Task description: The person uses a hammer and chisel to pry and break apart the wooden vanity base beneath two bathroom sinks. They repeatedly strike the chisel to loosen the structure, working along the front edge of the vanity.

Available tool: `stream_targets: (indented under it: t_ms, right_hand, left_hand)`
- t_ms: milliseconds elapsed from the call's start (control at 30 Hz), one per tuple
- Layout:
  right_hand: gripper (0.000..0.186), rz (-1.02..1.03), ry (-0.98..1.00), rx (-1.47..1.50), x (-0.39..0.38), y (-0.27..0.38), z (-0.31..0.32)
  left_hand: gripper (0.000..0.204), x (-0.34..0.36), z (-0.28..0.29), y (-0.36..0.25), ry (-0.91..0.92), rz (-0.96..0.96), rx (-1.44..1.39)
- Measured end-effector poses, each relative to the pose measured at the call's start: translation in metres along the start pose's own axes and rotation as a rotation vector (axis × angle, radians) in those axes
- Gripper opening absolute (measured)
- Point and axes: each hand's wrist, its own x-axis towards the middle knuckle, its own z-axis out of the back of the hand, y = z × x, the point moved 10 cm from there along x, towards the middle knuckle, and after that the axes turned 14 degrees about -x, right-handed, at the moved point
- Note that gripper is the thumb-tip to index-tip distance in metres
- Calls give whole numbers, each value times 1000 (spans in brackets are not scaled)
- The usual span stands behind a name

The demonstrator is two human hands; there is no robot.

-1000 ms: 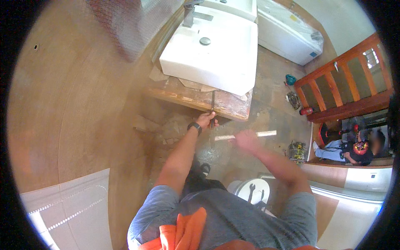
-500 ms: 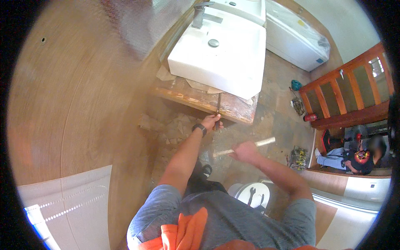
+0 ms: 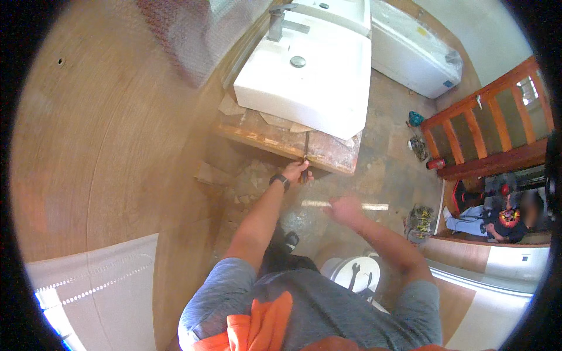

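Note:
My left hand [image 3: 297, 171], with a dark watch on its wrist, is closed around a slim dark chisel-like tool [image 3: 305, 158]. Its thin shaft stands against the front edge of the worn wooden counter [image 3: 263, 140]. Lower and to the right, my right hand [image 3: 346, 210] grips a pale wooden-handled tool [image 3: 374, 206], held almost level. Motion blurs this hand, and I cannot make out a head at the handle's left end. A white rectangular basin [image 3: 304, 82] with a grey tap [image 3: 280, 22] sits on the counter above both hands.
Broken tile pieces [image 3: 252, 181] litter the floor below the counter. A white bucket [image 3: 370, 270] with wrenches on top stands beside my right side. At right are a tray of tools [image 3: 420, 223], a wooden slatted door [image 3: 489, 126] and a seated person [image 3: 497, 222].
My right hand has risen slightly, and the wooden handle has swung from slanted to nearly level. My left hand keeps the slim tool at the counter edge.

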Motion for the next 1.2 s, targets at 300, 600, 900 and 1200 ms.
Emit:
stream_targets:
  t_ms: [300, 600, 900, 1200]
  right_hand:
    - [52, -11, -27, 27, -4, 4, -11]
    - [54, -89, 54, 105, -13, 0, -22]
    - [56, -335, 365, 256, -96, -24, -72]
    - [70, -763, 439, 497, -219, -42, -155]
  left_hand:
    - [41, 6, 6, 0, -16, 2, 34]
    - [41, 6, 2, 0, -50, 22, 127]
    - [37, 4, -17, 18, -64, -86, -360]
    - [32, -6, -16, 15, -306, -50, -181]
